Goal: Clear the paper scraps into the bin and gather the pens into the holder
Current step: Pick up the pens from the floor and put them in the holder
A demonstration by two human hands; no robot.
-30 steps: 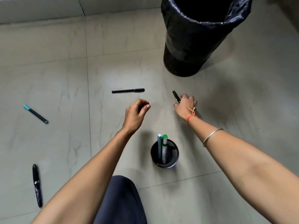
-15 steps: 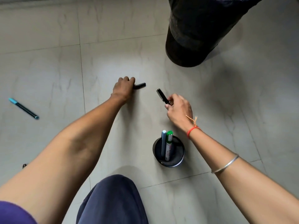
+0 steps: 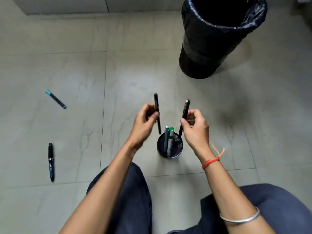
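A black mesh pen holder (image 3: 179, 149) stands on the floor and holds a blue pen (image 3: 166, 139) and a green-capped marker (image 3: 170, 141). My left hand (image 3: 145, 122) grips a thin black pen (image 3: 156, 105) upright, its tip just above the holder's left rim. My right hand (image 3: 195, 127) grips a second black pen (image 3: 185, 108), tilted, with its lower end at the holder's right rim. A teal-capped pen (image 3: 55, 99) and a thick black pen (image 3: 51, 162) lie on the floor to the left. The bin (image 3: 212, 39) with a black liner stands at the far right.
Grey floor tiles (image 3: 101, 73) run all around. A pale wall base (image 3: 67, 5) crosses the far edge. My knees in dark trousers (image 3: 135, 191) sit just behind the holder. No paper scraps are in view.
Both hands have lifted their black pens off the floor and brought them back over the holder, turning them upright. The view has pulled back, showing the bin's top and the thick black pen.
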